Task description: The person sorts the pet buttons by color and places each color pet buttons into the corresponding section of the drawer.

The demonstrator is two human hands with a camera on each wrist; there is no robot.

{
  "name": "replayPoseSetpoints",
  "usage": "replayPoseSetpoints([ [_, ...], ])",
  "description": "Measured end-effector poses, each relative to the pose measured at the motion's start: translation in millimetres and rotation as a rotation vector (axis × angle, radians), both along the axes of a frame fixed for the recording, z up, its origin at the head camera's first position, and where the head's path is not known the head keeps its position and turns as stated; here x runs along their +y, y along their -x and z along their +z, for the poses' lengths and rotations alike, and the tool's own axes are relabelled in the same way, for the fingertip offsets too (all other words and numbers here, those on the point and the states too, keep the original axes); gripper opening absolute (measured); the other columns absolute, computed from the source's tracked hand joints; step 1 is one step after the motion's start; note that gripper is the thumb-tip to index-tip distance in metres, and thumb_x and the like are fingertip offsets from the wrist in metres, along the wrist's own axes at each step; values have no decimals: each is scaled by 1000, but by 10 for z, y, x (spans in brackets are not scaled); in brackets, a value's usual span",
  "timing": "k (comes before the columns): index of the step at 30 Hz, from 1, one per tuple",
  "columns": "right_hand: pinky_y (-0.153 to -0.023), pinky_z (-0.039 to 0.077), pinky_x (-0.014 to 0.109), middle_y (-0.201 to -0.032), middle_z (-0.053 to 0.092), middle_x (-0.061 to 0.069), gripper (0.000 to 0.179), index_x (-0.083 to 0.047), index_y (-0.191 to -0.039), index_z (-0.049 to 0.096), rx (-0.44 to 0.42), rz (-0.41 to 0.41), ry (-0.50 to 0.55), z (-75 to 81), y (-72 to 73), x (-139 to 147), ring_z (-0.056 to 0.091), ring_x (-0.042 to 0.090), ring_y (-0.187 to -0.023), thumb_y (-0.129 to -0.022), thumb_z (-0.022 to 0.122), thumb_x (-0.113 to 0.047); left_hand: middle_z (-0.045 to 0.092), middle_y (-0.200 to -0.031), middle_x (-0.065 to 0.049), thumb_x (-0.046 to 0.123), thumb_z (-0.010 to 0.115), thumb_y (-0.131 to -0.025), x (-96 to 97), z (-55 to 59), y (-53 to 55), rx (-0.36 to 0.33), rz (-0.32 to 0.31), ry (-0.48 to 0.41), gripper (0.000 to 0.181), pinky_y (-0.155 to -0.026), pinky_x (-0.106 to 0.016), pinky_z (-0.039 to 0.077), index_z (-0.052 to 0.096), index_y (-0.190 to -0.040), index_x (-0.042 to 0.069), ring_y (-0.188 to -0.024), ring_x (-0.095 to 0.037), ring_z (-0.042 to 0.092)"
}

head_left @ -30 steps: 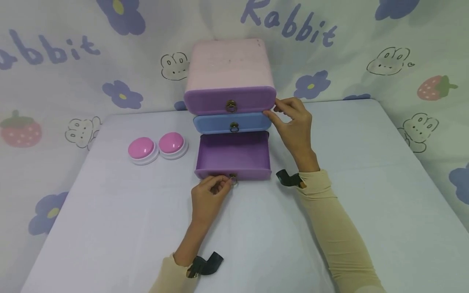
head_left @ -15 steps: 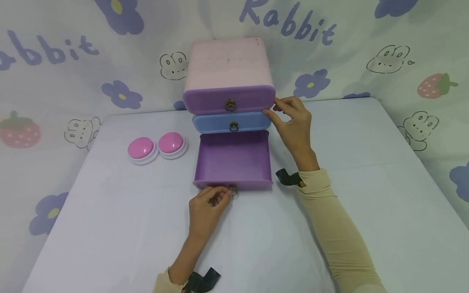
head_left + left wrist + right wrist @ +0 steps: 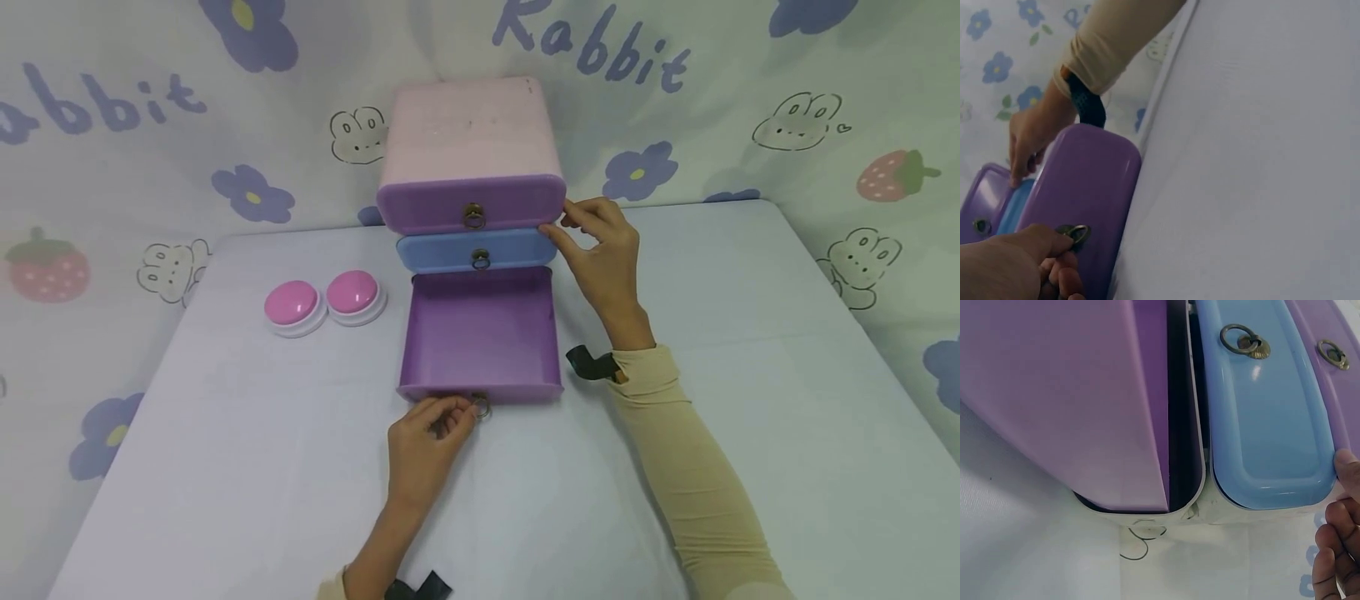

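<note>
The bottom drawer looks smooth, its ring metal, the pink buttons glossy

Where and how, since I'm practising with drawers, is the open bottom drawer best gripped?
Probably by its ring pull, pinched between thumb and finger, coming from the front. The ring sits midway along the bottom drawer's front panel, facing outward, and offers a loop to hold. The left hand pinches it there.

Your head view looks forward and down, from farthest off, across most of the surface. Your left wrist view looks close past the left fingers at the bottom purple drawer; your right wrist view, nearest, takes in its outer side. All three share the blue drawer front.
</note>
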State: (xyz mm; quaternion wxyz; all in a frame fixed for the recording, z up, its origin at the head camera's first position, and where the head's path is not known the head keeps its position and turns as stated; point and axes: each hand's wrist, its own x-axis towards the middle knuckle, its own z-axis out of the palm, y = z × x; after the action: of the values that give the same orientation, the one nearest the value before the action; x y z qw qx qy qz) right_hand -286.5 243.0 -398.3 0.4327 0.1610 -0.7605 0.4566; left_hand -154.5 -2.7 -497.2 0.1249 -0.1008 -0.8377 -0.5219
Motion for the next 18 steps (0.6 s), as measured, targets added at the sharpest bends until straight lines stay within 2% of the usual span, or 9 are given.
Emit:
replayPoseSetpoints([
  [4, -78, 44, 25, -90, 65, 24, 35, 11, -106, 72, 17, 6, -23, -133, 117, 79, 61, 37, -84, -75, 85, 3, 66, -77, 10, 10, 83, -82, -1, 9, -74, -31, 7, -11, 6, -59, -21, 52, 77, -82, 10, -67, -9, 60],
  [7, -78, 45, 25, -91, 67, 19, 36, 6, -109, 74, 7, 11, -22, -203, 174, 117, 61, 32, -85, -76, 85, -4, 65, -76, 11, 9, 84, -80, -29, 18, -128, -3, 23, 2, 8, -57, -20, 51, 77, -84, 12, -64, -8, 58],
  [11, -79, 45, 26, -92, 67, 16, 36, 3, -111, 74, -4, 25, -22, -229, 179, 124, 61, 28, -86, -78, 85, -9, 62, -71, 9, 3, 83, -78, -139, 63, -174, 160, 67, -4, 12, -55, -19, 46, 76, -83, 11, -59, -8, 53],
  [14, -79, 46, 27, -92, 67, 15, 36, 3, -110, 75, 4, 22, -30, -221, 167, 121, 61, 28, -85, -78, 85, -9, 63, -70, 3, -4, 79, -78, -264, 157, -150, 296, 105, -62, 11, -58, -18, 45, 75, -82, 5, -61, -9, 52],
  [18, -79, 46, 26, -90, 67, 15, 35, 3, -108, 75, 6, 10, -13, -194, 159, 123, 61, 28, -84, -76, 87, -6, 63, -73, -8, -12, 74, -79, -424, 393, -58, 355, 175, -130, 11, -63, -20, 44, 73, -87, -5, -68, -10, 54],
])
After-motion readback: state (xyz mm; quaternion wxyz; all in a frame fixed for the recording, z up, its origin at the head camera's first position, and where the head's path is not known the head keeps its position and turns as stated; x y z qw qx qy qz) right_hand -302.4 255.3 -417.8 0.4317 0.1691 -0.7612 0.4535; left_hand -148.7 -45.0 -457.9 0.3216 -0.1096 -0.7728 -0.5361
